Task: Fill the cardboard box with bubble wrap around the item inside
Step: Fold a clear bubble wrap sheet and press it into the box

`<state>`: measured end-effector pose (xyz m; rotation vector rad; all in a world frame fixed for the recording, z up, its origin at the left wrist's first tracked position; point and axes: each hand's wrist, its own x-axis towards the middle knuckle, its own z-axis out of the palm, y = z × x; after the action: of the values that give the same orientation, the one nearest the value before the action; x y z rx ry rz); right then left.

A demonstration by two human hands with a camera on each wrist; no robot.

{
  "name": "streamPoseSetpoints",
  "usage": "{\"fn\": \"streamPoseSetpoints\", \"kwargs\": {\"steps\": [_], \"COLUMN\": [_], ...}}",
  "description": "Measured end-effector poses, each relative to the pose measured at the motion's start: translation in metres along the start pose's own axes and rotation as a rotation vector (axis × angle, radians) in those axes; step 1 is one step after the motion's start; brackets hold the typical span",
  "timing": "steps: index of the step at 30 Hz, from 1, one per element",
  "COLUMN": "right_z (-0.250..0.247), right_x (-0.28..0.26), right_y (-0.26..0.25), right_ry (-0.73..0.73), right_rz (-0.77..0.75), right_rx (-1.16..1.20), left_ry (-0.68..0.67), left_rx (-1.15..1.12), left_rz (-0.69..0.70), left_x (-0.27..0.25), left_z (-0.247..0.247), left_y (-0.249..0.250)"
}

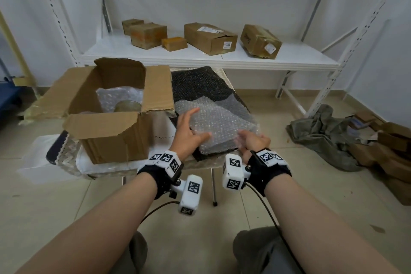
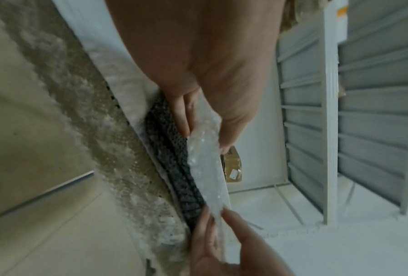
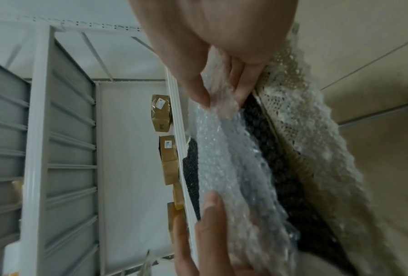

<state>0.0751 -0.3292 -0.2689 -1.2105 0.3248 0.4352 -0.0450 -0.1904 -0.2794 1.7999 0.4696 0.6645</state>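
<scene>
- Nearest the head camera, both my forearms reach out to the clear bubble wrap sheet (image 1: 219, 122), which lies on black bubble wrap (image 1: 195, 83) on the low surface (image 1: 89, 165), just right of the open brown cardboard box (image 1: 106, 118).
- My left hand (image 1: 189, 130) has its thumb on top of the sheet's near edge and fingers (image 2: 180, 114) beneath it: a grip.
- My right hand (image 1: 252, 140) pinches the near right corner between thumb and fingers (image 3: 199, 89).
- Lift both edges together, I judge, so the limp sheet does not drag the black layer.
- Inside the box, a round glass item (image 1: 127, 105) already has some clear wrap behind it; gaps beside it look unfilled.
- Watch the box's raised right flap (image 1: 159, 87); it stands between sheet and opening.
- Closed cardboard parcels (image 1: 210, 38) sit on the white shelf (image 1: 289, 58), well clear.
</scene>
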Motion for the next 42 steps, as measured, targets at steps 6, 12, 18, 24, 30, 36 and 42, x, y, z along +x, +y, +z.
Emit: {"fn": "streamPoseSetpoints", "kwargs": {"steps": [6, 12, 18, 24, 30, 36, 42], "right_z": [0.005, 0.008, 0.005, -0.009, -0.021, -0.024, -0.019], "right_x": [-0.004, 0.003, -0.017, -0.03, -0.033, -0.027, -0.033], "right_y": [-0.003, -0.002, -0.013, -0.023, -0.037, -0.038, -0.035], "right_ry": [-0.064, -0.148, -0.303, -0.358, -0.415, -0.461, -0.46], "right_rz": [0.05, 0.107, 0.161, 0.204, 0.13, 0.096, 0.073], "right_rx": [0.02, -0.036, 0.01, -0.118, -0.228, -0.493, -0.668], "left_ry": [0.189, -0.077, -0.162, -0.145, -0.136, -0.059, -0.093], "left_rx": [-0.497, -0.645, -0.708, -0.577, -0.369, -0.401, -0.375], "left_rz": [-0.365, -0.561, -0.483, -0.484, -0.515, -0.552, -0.5], "left_x": [0.015, 0.012, 0.002, 0.004, 0.011, 0.009, 0.009], "left_z": [-0.004, -0.006, -0.007, -0.011, -0.019, -0.026, -0.031], "left_y": [0.005, 0.026, 0.04, 0.044, 0.034, 0.033, 0.038]}}
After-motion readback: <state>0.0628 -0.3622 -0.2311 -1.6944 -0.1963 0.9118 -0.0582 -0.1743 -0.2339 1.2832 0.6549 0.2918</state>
